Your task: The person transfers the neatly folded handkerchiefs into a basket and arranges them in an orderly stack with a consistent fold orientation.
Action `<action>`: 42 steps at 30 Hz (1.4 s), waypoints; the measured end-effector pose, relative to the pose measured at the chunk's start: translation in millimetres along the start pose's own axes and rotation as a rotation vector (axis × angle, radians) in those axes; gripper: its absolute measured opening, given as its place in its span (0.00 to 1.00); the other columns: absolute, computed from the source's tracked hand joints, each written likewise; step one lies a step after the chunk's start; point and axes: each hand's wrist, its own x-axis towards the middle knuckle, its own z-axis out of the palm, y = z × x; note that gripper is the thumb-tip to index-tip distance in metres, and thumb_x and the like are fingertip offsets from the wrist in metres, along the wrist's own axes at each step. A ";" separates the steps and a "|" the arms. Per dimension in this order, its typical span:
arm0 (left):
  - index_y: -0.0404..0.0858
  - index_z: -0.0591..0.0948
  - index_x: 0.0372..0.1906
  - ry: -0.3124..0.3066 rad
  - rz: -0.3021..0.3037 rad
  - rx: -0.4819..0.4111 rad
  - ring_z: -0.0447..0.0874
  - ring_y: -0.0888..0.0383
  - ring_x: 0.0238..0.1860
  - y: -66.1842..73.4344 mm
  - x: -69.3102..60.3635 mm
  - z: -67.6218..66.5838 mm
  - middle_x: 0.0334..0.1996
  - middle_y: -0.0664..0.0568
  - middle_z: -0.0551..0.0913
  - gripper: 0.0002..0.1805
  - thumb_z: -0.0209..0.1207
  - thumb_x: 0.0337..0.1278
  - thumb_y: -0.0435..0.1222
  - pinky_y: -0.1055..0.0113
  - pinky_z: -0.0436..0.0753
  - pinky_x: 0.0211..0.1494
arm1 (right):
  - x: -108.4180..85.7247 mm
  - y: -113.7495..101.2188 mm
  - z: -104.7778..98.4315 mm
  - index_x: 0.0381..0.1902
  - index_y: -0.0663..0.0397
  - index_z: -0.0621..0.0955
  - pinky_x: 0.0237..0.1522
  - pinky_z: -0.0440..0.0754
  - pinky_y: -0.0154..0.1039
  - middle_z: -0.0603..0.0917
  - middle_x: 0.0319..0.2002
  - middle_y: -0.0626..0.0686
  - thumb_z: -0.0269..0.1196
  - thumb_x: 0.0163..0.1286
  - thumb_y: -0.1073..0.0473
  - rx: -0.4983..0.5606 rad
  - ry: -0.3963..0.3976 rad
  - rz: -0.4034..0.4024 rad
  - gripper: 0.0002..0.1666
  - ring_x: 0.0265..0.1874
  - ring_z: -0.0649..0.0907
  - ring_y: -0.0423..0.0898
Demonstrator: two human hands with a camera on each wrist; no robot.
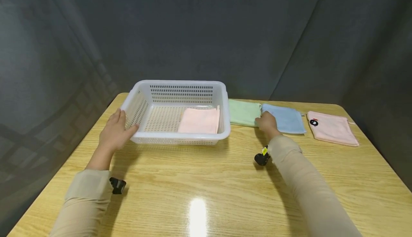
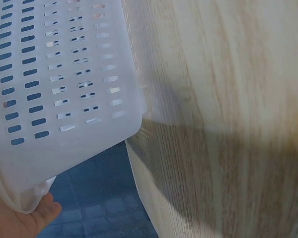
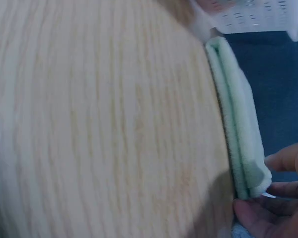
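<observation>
My left hand (image 1: 114, 131) holds the front left corner of a white perforated plastic basket (image 1: 180, 136), with the thumb over the rim. The left wrist view shows fingertips (image 2: 48, 210) at the rim of the basket (image 2: 64, 153). Inside the basket lies a folded pink towel (image 1: 199, 121). My right hand (image 1: 268, 124) pinches the right edge of a folded green towel (image 1: 243, 112), which lies on the table beside the basket. In the right wrist view, thumb and fingers (image 3: 283, 158) meet at the near end of the green towel (image 3: 241, 119).
A folded blue towel (image 1: 284, 119) lies just right of the green one. Farther right is another folded pink towel (image 1: 333, 128) with a black round patch. All rest on a wood-grain table (image 1: 180, 179) with a dark grey curtain (image 1: 193, 33) behind it.
</observation>
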 end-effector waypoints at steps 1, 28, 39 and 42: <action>0.21 0.44 0.61 0.000 -0.001 -0.001 0.41 0.32 0.60 -0.2 -0.1 -0.1 0.62 0.28 0.42 0.44 0.38 0.56 0.54 0.39 0.50 0.54 | 1.6 -0.4 0.5 0.25 0.60 0.63 0.26 0.66 0.41 0.67 0.26 0.58 0.43 0.61 0.64 -0.029 0.008 -0.002 0.06 0.20 0.68 0.48; 0.22 0.43 0.62 -0.003 -0.014 -0.002 0.40 0.34 0.61 -1.3 0.6 1.2 0.63 0.30 0.41 0.44 0.39 0.56 0.54 0.40 0.49 0.55 | 16.1 -4.2 -4.9 0.37 0.70 0.72 0.29 0.74 0.38 0.72 0.26 0.56 0.53 0.54 0.68 0.400 -0.052 0.269 0.11 0.21 0.70 0.47; 0.22 0.42 0.62 -0.018 -0.017 -0.004 0.39 0.34 0.61 -0.2 0.3 0.1 0.63 0.30 0.39 0.44 0.38 0.56 0.55 0.40 0.48 0.55 | 17.8 -5.0 -10.4 0.48 0.61 0.66 0.38 0.73 0.38 0.73 0.31 0.56 0.51 0.61 0.65 0.665 -0.162 0.290 0.17 0.21 0.69 0.42; 0.22 0.42 0.62 -0.015 -0.020 -0.006 0.39 0.34 0.61 -0.2 -0.2 0.3 0.63 0.30 0.40 0.44 0.38 0.56 0.55 0.40 0.48 0.55 | 16.8 -6.6 -9.1 0.63 0.64 0.53 0.48 0.70 0.39 0.59 0.58 0.61 0.48 0.63 0.64 0.739 -0.160 0.275 0.32 0.38 0.73 0.46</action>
